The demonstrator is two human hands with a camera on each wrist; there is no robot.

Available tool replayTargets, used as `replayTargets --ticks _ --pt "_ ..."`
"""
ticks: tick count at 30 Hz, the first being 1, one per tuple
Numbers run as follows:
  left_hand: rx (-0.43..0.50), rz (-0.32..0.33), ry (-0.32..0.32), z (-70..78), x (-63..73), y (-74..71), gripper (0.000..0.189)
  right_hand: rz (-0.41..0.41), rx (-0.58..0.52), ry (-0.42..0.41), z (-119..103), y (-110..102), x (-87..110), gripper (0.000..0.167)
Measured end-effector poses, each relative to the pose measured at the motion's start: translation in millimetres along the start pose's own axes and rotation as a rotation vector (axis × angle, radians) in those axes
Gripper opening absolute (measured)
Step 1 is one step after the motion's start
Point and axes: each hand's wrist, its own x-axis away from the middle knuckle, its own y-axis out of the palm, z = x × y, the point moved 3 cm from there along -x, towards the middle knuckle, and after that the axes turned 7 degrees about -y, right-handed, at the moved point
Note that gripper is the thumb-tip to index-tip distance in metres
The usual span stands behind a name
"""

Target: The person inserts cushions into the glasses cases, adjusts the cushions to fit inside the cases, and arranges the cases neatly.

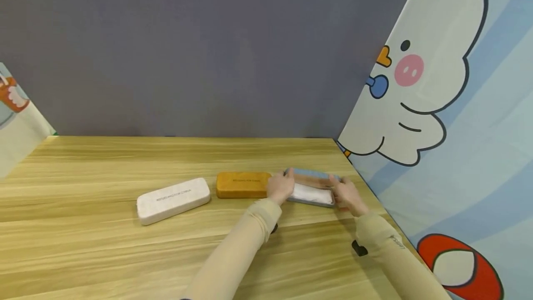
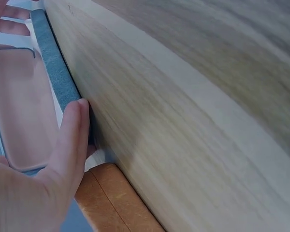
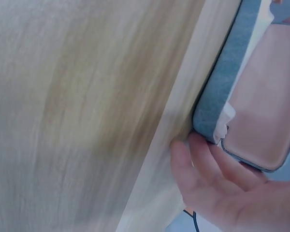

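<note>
A blue glasses case point(image 1: 313, 173) stands open at the right of the table, its lid raised at the back and its pinkish lining point(image 2: 26, 106) showing. In its base lies a white cloth point(image 1: 311, 194). My left hand point(image 1: 281, 186) holds the case's left end, fingers along the blue base in the left wrist view. At the right end, my right hand point(image 1: 349, 195) grips the case, with fingertips against the base's corner and the thumb up by the lid. Close beside my left hand sits a closed orange-brown glasses case point(image 1: 243, 185), partly covered by that hand.
Farther left, a closed white glasses case point(image 1: 172, 200) lies at a slant on the wooden table point(image 1: 104, 253). A grey wall point(image 1: 187, 50) rises behind the table. Along the right edge hangs a light-blue cartoon sheet point(image 1: 491, 152).
</note>
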Motion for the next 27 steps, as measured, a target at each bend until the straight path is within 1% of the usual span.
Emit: replayTargets --ticks 5,10,13,18,23,27 --pt "0.0 -0.04 0.03 -3.0 -0.5 2.1 0.056 -0.058 -0.028 -0.005 2 -3 3.6 0.09" --pt "0.021 -0.081 0.024 -6.7 -1.3 3.0 0.058 -0.1 -0.02 -0.022 0 -5 6.1 0.089" --pt "0.022 -0.093 0.027 -7.2 -0.6 1.5 0.058 -0.13 -0.015 -0.024 -1 -6 5.7 0.088" --pt "-0.007 -0.104 0.062 -6.3 0.7 -0.5 0.056 -0.185 -0.008 -0.015 1 -9 3.3 0.086" --pt "-0.042 -0.106 0.096 -5.5 0.4 -0.6 0.053 -0.219 -0.014 -0.022 1 -12 1.9 0.081" --pt "-0.06 -0.109 0.098 -6.0 -0.3 1.0 0.054 -0.238 -0.018 -0.03 2 -13 2.4 0.079"
